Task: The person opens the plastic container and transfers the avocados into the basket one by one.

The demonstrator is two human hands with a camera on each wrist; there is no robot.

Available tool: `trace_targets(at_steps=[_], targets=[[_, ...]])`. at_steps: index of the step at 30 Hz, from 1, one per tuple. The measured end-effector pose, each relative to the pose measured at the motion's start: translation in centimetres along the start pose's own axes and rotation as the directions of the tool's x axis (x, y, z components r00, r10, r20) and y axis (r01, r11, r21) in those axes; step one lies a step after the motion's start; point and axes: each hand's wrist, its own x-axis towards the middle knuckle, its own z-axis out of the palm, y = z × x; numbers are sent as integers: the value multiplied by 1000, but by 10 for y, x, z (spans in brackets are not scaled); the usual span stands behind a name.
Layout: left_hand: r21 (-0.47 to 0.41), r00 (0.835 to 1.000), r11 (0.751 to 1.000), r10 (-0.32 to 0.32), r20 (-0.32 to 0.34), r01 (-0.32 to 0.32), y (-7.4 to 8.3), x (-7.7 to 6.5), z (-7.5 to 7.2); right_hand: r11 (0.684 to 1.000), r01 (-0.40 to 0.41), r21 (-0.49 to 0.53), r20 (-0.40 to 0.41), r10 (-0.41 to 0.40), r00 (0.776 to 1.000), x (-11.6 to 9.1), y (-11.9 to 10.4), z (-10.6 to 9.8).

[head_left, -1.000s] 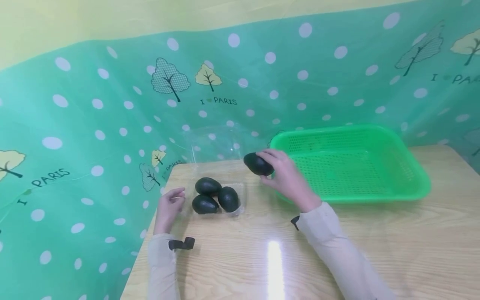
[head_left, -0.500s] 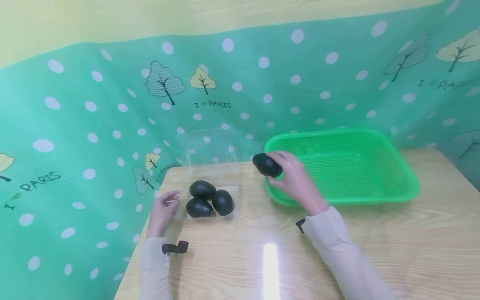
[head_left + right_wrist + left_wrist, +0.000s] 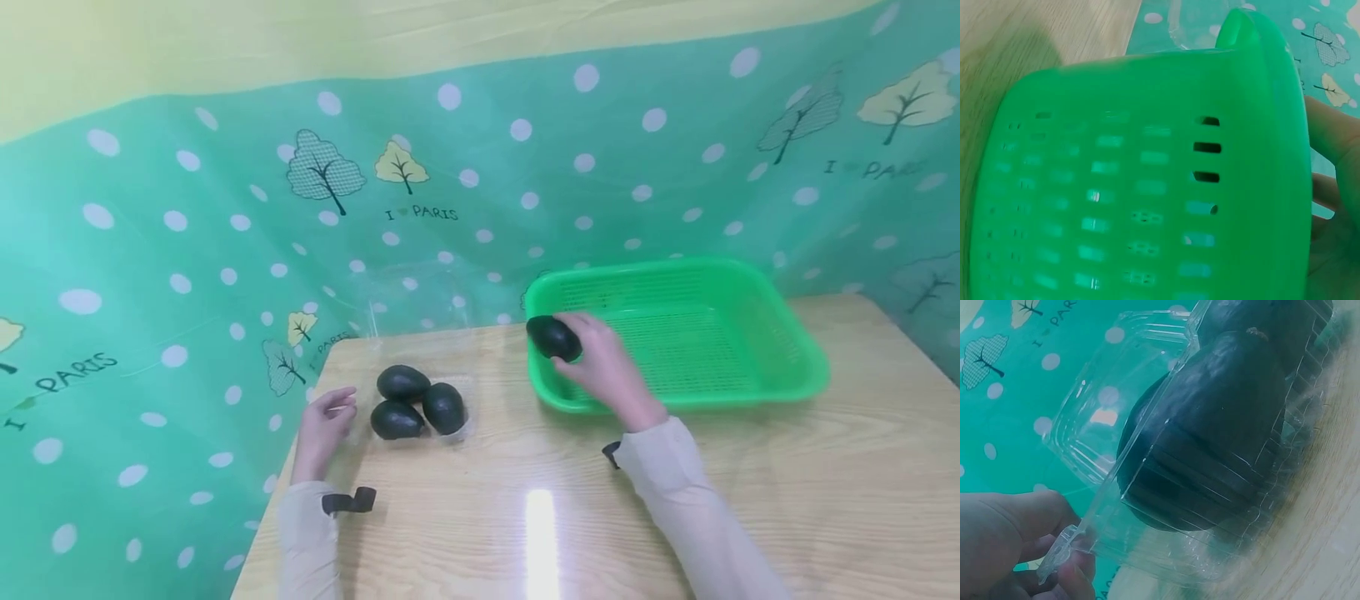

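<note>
My right hand (image 3: 606, 371) grips a dark avocado (image 3: 553, 338) over the left end of a green plastic basket (image 3: 806, 367). In the right wrist view the basket wall (image 3: 1129, 87) hides the avocado and part of the hand (image 3: 1338, 137). On the left, my left hand (image 3: 321, 437) is beside a clear plastic clamshell box (image 3: 467, 427) with its lid raised. The left wrist view shows the fingers (image 3: 1047, 515) pinching the box's edge. Inside the box lie three avocados: one at the back (image 3: 403, 382), another in front (image 3: 397, 420), the third avocado (image 3: 444, 408) on the right.
A pale wooden table (image 3: 480, 517) carries the box and the basket. Behind it hangs a green dotted cloth (image 3: 480, 200) with tree prints. Black straps (image 3: 351, 500) sit at the sleeves' cuffs.
My right hand has carried the avocado to the right, from beside the basket to over its left rim. The left hand stays at the box. The view has shifted slightly.
</note>
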Motion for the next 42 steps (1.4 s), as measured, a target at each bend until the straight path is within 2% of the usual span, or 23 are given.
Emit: trace_targets(at_steps=[5,17,29,42], targets=[[12,1000,1000,6,-14,-6,2,1,1,999,-37,-8,14,37,999,0,4,-2],[-5,1000,1000,2,22,-2,4,-3,-3,990,-118,-80,83,125,989,-7,16,-1],[0,1000,1000,-6,23,6,3,0,1,969,-198,-150,210,226,951,-10,20,-2],[-15,999,999,-37,22,38,1,0,1,958,-222,-182,300,269,915,-9,21,-2]])
